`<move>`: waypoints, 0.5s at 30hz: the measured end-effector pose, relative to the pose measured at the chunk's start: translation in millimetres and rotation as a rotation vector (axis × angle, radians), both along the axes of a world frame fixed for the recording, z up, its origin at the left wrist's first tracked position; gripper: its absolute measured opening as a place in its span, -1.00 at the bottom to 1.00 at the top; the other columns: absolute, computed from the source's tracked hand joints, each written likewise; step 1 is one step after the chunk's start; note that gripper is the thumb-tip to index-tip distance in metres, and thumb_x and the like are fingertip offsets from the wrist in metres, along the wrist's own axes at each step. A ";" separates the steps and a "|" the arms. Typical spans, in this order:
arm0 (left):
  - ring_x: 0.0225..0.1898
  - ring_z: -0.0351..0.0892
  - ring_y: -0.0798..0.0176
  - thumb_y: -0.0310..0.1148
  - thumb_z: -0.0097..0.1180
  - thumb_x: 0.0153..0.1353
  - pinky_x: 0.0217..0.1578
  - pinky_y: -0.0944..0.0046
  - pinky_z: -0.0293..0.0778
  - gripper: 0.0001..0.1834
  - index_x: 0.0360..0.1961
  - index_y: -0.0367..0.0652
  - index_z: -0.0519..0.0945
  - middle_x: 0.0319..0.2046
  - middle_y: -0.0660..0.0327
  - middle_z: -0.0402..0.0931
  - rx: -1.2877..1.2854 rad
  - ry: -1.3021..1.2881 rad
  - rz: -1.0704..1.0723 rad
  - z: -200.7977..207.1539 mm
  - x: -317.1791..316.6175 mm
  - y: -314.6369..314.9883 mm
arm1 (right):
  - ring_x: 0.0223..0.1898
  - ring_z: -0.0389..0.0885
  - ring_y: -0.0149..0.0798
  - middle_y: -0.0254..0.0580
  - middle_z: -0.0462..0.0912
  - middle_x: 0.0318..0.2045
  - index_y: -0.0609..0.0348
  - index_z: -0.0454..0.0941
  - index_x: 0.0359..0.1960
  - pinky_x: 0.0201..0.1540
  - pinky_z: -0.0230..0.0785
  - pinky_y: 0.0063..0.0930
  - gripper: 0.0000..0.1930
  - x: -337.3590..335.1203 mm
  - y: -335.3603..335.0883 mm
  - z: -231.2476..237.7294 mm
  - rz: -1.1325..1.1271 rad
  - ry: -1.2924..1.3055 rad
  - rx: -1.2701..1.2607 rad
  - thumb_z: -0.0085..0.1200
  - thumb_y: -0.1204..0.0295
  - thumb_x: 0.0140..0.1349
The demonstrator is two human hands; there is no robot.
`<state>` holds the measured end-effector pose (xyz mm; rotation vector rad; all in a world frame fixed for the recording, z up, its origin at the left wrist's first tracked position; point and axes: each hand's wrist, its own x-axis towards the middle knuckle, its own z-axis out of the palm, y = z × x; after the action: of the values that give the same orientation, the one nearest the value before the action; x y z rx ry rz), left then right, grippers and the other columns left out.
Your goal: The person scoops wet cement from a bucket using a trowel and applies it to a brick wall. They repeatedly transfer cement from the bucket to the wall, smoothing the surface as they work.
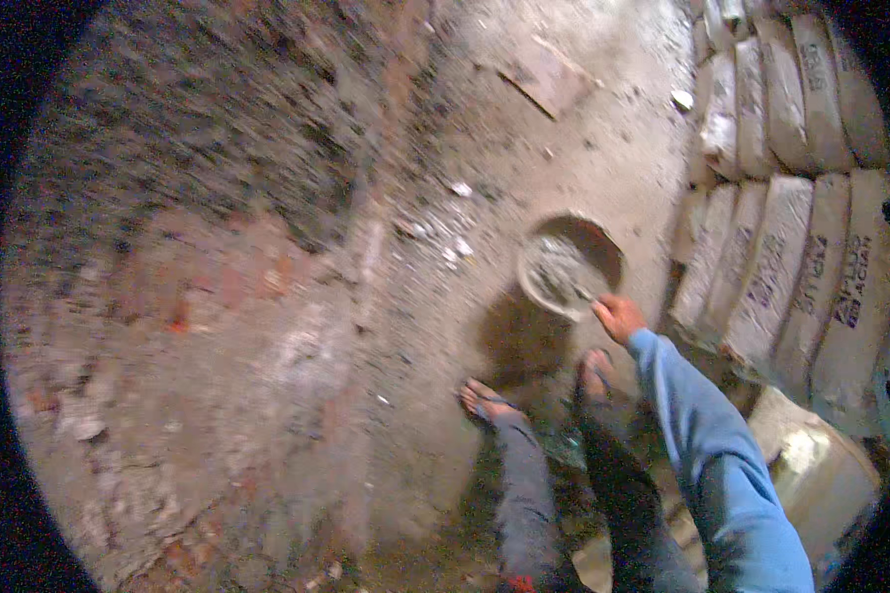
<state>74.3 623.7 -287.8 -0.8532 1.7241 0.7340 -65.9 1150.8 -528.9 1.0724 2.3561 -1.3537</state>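
My right hand (618,318), in a blue sleeve, reaches down to a round pan (530,290) on the ground ahead of my feet. Its fingers are closed round the handle of what looks like a trowel (585,295), whose other end goes into the pan. Wet grey mortar (556,265) lies in the pan, and the trowel's blade is hard to make out against it. The pan's far right inner wall is in shadow. My left hand is out of the picture.
Stacked filled sacks (771,267) line the right side. A rough brick and rubble wall (198,267) fills the left, blurred in its upper part. Loose debris (445,242) is strewn left of the pan, and a flat slab (554,79) lies farther off.
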 end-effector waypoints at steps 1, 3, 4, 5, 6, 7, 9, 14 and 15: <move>-0.47 0.55 0.26 -0.25 0.03 0.21 -0.52 0.22 0.50 -0.73 -0.07 0.00 0.48 -0.41 0.20 0.56 0.002 0.031 -0.011 2.9 -11.7 3.1 | -0.42 0.49 0.16 0.13 0.53 -0.49 0.21 0.49 -0.39 -0.37 0.29 -0.12 -0.65 -9.1 -0.7 13.7 -0.023 0.048 0.017 -0.07 0.12 0.20; -0.47 0.55 0.26 -0.25 0.03 0.20 -0.52 0.22 0.50 -0.73 -0.06 0.01 0.48 -0.40 0.20 0.56 0.027 0.059 -0.047 15.6 -35.0 8.2 | -0.38 0.51 0.19 0.16 0.55 -0.46 0.18 0.51 -0.28 -0.32 0.33 -0.05 -0.65 -25.5 -3.4 46.9 -0.059 0.034 0.064 -0.09 0.12 0.21; -0.47 0.55 0.26 -0.25 0.03 0.20 -0.52 0.22 0.50 -0.72 -0.06 0.01 0.48 -0.40 0.20 0.56 0.036 0.073 -0.059 24.5 -45.8 10.3 | -0.32 0.54 0.22 0.18 0.57 -0.41 0.14 0.53 -0.18 -0.26 0.36 0.01 -0.63 -32.0 -5.4 66.5 -0.038 -0.023 0.079 -0.10 0.11 0.21; -0.46 0.55 0.26 -0.26 0.04 0.20 -0.51 0.22 0.51 -0.72 -0.05 0.01 0.48 -0.40 0.20 0.56 0.048 0.084 -0.063 34.1 -56.1 12.0 | -0.32 0.55 0.22 0.16 0.58 -0.36 0.16 0.52 -0.17 -0.25 0.37 -0.01 -0.63 -37.6 -7.5 87.7 -0.083 0.059 0.003 -0.10 0.12 0.22; -0.46 0.55 0.26 -0.26 0.04 0.20 -0.51 0.22 0.51 -0.72 -0.05 0.01 0.48 -0.40 0.20 0.56 0.054 0.100 -0.069 43.2 -64.0 12.1 | -0.31 0.56 0.21 0.13 0.59 -0.31 0.18 0.52 -0.17 -0.24 0.38 -0.03 -0.62 -42.8 -9.3 110.2 -0.111 0.107 -0.068 -0.10 0.12 0.23; -0.46 0.55 0.26 -0.26 0.04 0.20 -0.51 0.22 0.51 -0.71 -0.04 0.02 0.48 -0.39 0.20 0.56 0.060 0.113 -0.071 53.9 -72.1 10.8 | -0.32 0.58 0.15 0.06 0.60 -0.26 0.20 0.51 -0.21 -0.23 0.40 -0.05 -0.65 -48.3 -10.5 133.5 -0.172 0.259 -0.126 -0.08 0.15 0.24; -0.45 0.56 0.26 -0.27 0.04 0.20 -0.51 0.21 0.51 -0.70 -0.03 0.02 0.47 -0.39 0.20 0.56 0.067 0.133 -0.066 75.1 -82.3 2.1 | -0.35 0.59 0.03 -0.07 0.59 -0.21 0.22 0.50 -0.24 -0.23 0.43 -0.11 -0.70 -59.3 -10.9 183.0 -0.176 0.502 -0.274 -0.06 0.21 0.26; -0.44 0.56 0.26 -0.28 0.05 0.20 -0.49 0.21 0.53 -0.69 -0.01 0.04 0.47 -0.38 0.20 0.56 0.052 0.157 -0.007 140.1 -81.6 -54.9 | -0.47 0.52 -0.33 -0.26 0.54 -0.37 0.11 0.42 -0.15 -0.43 0.41 -0.47 -0.75 -80.3 -17.1 302.0 -0.423 0.572 -1.419 0.01 0.26 0.22; -0.44 0.56 0.26 -0.28 0.05 0.20 -0.49 0.21 0.53 -0.68 0.00 0.04 0.47 -0.38 0.20 0.56 0.049 0.159 0.015 158.0 -76.8 -70.2 | -0.47 0.53 -0.34 -0.25 0.54 -0.35 0.09 0.39 -0.11 -0.39 0.45 -0.47 -0.76 -83.9 -19.7 318.3 -0.454 0.628 -1.371 0.00 0.30 0.26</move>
<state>-2.6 553.6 -129.8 -0.7922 1.8339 0.8707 -149.7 1131.0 -210.7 0.7092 0.7575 -3.0030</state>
